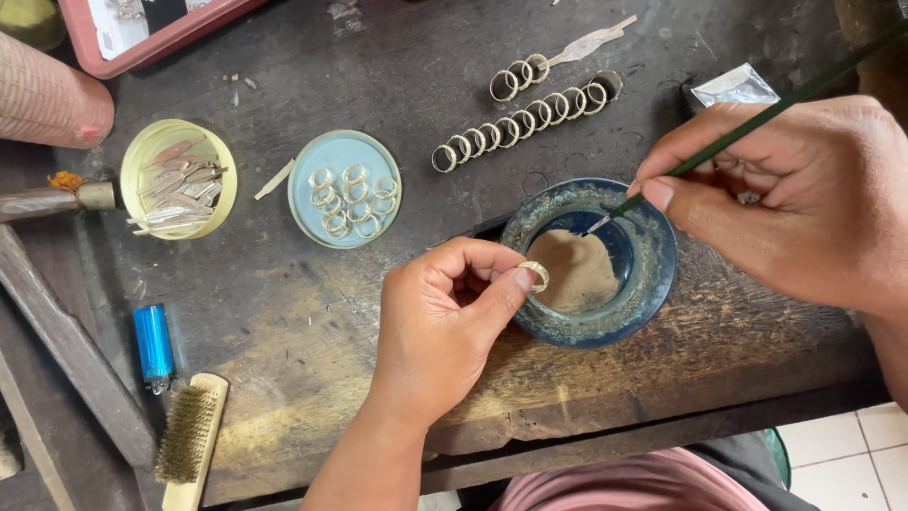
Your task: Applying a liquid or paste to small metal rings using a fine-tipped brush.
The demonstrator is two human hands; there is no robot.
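— Holding what, exactly, was the left hand [445, 317]?
— A small ring [535, 274], pinched between thumb and fingertips at the near rim of the blue glass dish [653, 274] of brownish paste on the bench [284, 312].
— And the right hand [794, 199]?
— Its grip was clenched on a thin green brush [757, 118], tip over the dish. More rings lay in a row [520, 123] behind.

Blue lighter [153, 346] beside wire brush [190, 438]; yellow lid [179, 178] holding metal strips; red tray [151, 33] top-left.
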